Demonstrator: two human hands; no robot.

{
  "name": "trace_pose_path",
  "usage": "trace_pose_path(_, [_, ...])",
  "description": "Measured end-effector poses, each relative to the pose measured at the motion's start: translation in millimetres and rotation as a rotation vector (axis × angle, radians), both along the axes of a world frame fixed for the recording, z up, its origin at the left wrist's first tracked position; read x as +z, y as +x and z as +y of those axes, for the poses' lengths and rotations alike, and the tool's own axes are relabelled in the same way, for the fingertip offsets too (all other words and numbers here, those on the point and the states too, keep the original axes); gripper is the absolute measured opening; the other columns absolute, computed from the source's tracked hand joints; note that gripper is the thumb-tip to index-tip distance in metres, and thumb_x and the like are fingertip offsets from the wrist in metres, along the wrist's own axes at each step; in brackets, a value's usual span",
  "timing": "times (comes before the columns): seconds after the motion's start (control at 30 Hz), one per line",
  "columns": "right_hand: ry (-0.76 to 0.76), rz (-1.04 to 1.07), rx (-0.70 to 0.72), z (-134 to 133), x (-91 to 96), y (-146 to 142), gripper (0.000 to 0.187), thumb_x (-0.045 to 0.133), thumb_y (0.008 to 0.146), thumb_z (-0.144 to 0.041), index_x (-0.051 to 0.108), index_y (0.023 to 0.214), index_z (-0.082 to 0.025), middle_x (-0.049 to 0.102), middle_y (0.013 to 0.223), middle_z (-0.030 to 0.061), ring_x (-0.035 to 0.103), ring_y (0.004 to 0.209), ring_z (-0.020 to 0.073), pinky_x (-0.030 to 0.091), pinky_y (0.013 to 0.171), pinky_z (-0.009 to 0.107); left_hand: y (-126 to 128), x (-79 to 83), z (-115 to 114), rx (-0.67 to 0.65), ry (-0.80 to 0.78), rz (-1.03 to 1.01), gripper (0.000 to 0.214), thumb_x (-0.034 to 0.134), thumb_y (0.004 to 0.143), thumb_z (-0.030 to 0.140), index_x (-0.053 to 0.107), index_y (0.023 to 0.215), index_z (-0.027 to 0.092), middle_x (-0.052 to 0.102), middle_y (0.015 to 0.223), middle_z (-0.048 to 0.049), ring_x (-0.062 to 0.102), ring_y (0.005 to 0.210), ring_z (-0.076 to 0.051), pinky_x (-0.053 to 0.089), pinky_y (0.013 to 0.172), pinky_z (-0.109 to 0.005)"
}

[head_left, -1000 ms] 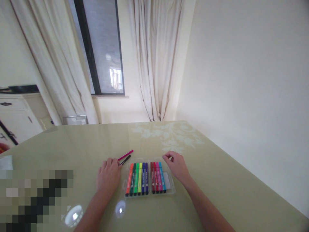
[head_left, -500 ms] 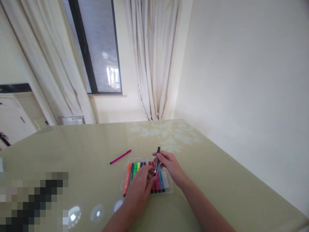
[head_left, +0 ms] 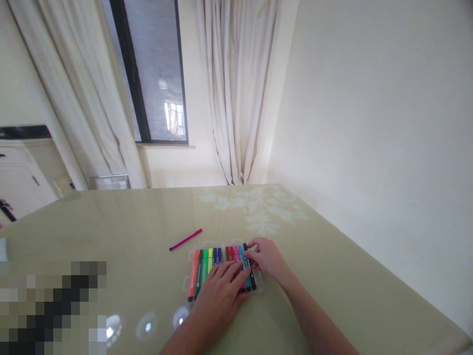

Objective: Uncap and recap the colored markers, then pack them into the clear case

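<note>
A clear plastic marker case (head_left: pixel 189 285) lies on the table, holding several coloured markers (head_left: pixel 201 268) side by side. A black marker (head_left: pixel 250 273) lies at the case's right end. My right hand (head_left: pixel 266 256) has its fingers closed on the top of that black marker. My left hand (head_left: pixel 219 295) lies flat over the lower middle of the case, fingers stretched out and pressing on the markers. A loose magenta marker (head_left: pixel 185 239) lies on the table just behind the case to the left.
The olive-green table (head_left: pixel 318 276) has a pale floral print at its far end and meets a white wall on the right. Curtains (head_left: pixel 236 88) and a dark window (head_left: pixel 155 69) stand behind. A blurred-out patch (head_left: pixel 51 305) covers the near left.
My left hand picked the black marker off the table and carried it right. Both hands brought it down into the case's right end. The magenta marker stayed put.
</note>
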State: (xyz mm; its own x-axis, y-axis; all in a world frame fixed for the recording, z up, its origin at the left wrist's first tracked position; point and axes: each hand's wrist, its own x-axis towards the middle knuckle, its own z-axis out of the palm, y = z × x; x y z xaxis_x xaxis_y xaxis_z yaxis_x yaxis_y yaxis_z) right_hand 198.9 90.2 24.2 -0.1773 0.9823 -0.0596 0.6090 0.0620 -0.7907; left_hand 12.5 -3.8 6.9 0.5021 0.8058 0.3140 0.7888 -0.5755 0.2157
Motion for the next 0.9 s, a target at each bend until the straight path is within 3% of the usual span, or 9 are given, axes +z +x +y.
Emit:
trace_pose_path(0.17, [0.129,-0.176,-0.014,-4,7.8,-4,0.013,0.078,0.077,-0.023,0.074,0.090,-0.020,0.071,0.061,-0.0015,0.067,0.060,0.0150,0.044,0.061,0.024,0,-5.7,3,0.012,0.031,0.058,0.047,0.064,0.096,0.034,0.054,0.143,0.036,0.058,0.148,-0.0035,0.053,0.133,-0.030,0.045,0.109,-0.051])
trace_pose_path(0.33, [0.141,-0.238,0.018,-7,10.3,-4,0.009,0.077,0.079,-0.021,0.070,0.073,-0.020,0.070,0.060,-0.0015,0.064,0.061,0.0144,0.039,0.061,0.024,5,-8.3,-1,0.044,0.018,0.038,0.044,0.062,0.098,0.036,0.055,0.141,0.036,0.057,0.148,-0.0041,0.053,0.134,-0.030,0.044,0.110,-0.053])
trace_pose_path(0.47, [0.122,-0.194,0.027,-5,7.7,-3,0.011,0.077,0.079,-0.020,0.069,0.072,-0.019,0.069,0.059,-0.0022,0.062,0.059,0.0136,0.039,0.061,0.023,5,-1.1,-4,0.020,-0.018,-0.040,0.042,0.062,0.097,0.037,0.057,0.139,0.036,0.059,0.146,-0.0038,0.054,0.133,-0.030,0.044,0.111,-0.053])
trace_pose_path(0.57, [0.127,-0.168,0.039,-1,4.6,1,0.014,0.073,0.083,-0.023,0.069,0.070,-0.019,0.069,0.058,-0.0008,0.062,0.058,0.0141,0.039,0.061,0.024,-12,8.3,7,0.007,-0.080,-0.211,0.039,0.051,0.102,0.040,0.058,0.139,0.032,0.064,0.139,-0.0050,0.059,0.126,-0.025,0.047,0.109,-0.044])
trace_pose_path(0.63, [0.157,-0.173,0.027,2,3.1,3,0.021,0.069,0.088,-0.028,0.070,0.070,-0.018,0.070,0.058,0.0006,0.063,0.059,0.0151,0.039,0.061,0.025,-35,12.7,20,0.150,-0.101,-0.356,0.037,0.039,0.106,0.037,0.064,0.132,0.026,0.070,0.127,-0.0062,0.063,0.117,-0.021,0.051,0.103,-0.039])
trace_pose_path(0.7, [0.194,-0.174,0.010,3,2.9,4,0.026,0.064,0.091,-0.032,0.071,0.071,-0.018,0.070,0.059,0.0016,0.063,0.060,0.0161,0.038,0.061,0.026,-65,13.1,33,0.451,-0.036,-0.381,0.039,0.036,0.104,0.031,0.069,0.121,0.021,0.072,0.119,-0.0088,0.064,0.113,-0.023,0.050,0.103,-0.040])
trace_pose_path(0.8, [0.236,-0.162,0.001,3,5.3,2,0.028,0.060,0.093,-0.032,0.071,0.071,-0.018,0.070,0.060,0.0019,0.063,0.062,0.0168,0.039,0.063,0.026,-108,7.4,42,0.817,0.075,-0.143,0.039,0.040,0.100,0.026,0.066,0.127,0.018,0.063,0.135,-0.0121,0.057,0.121,-0.031,0.046,0.103,-0.047])
trace_pose_path(0.9, [0.262,-0.143,-0.002,1,8.9,-1,0.029,0.058,0.093,-0.032,0.070,0.070,-0.018,0.069,0.060,0.0016,0.062,0.061,0.0167,0.039,0.063,0.026,-132,3.6,43,0.910,0.010,-0.038,0.032,0.044,0.099,0.033,0.071,0.112,0.020,0.066,0.129,-0.0104,0.059,0.115,-0.033,0.048,0.096,-0.046])
